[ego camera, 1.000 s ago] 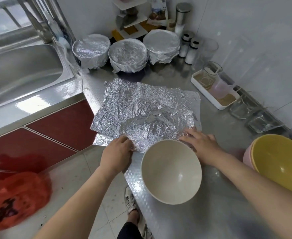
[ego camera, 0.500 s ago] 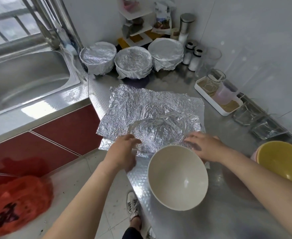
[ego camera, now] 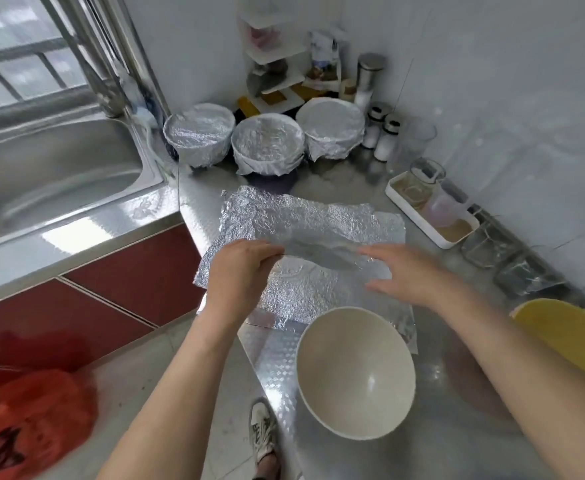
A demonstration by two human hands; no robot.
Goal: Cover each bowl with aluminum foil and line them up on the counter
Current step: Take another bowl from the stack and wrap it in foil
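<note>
Step in hand, by judgement: peeling off one sheet for the next bowl.

Left hand [ego camera: 239, 271] curled, pinching the near edge of the top foil sheet [ego camera: 322, 252], which is raised between the two hands. Right hand [ego camera: 410, 271] with fingers stretched at the sheet's other end; too blurred to tell whether gripping or only steadying. Foil stack [ego camera: 294, 216] flat just beyond both hands. Empty bowl [ego camera: 355, 372] on the counter [ego camera: 457, 438], between the forearms and nearer than the hands. Three covered bowls [ego camera: 267, 143] in a row well beyond the hands.

To do well: lift slowly and check for one sheet only. Keep both ends level to avoid tearing. Centre over the rim before pressing down all round, then set beside the row.

Writing: dark mark on red bag [ego camera: 24, 427], far left of the left arm — unreadable. Packet on the shelf [ego camera: 322, 53], far beyond the hands — too blurred to read.
</note>
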